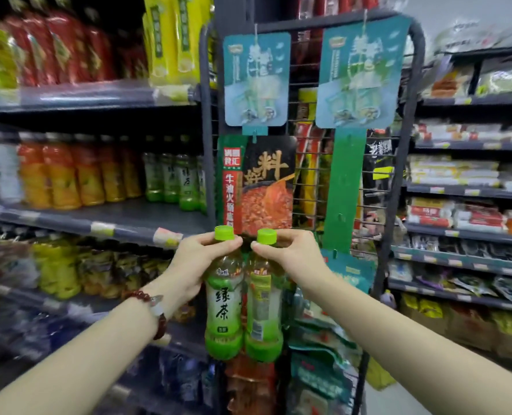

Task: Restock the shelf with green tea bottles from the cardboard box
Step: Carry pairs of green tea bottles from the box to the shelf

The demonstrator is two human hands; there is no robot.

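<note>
On the left, a dark metal shelf [105, 218] carries a row of orange drink bottles [69, 175] and, beside them, clear green tea bottles already on the shelf [171, 178], all motion-blurred. In front, the left hand [195, 262], a red bead bracelet [153, 307] on its wrist, grips the left green tea bottle [223, 310] at the neck, fingers curled just under its lime-green ribbed cap [224, 233]; the waisted, clear plastic body with glossy green label hangs below the grip. Touching it side by side, the right green tea bottle [263, 313] hangs upright from the right hand [290, 253], whose thumb and fingers pinch the neck beneath a matching cap [266, 236]. Both bottles are held in the air before a dark wire rack [398, 175] hung with teal cardboard-backed packs [256, 79] and a red hotpot seasoning pouch [257, 184]. To the right, shelves of packaged goods [470, 187] recede.
</note>
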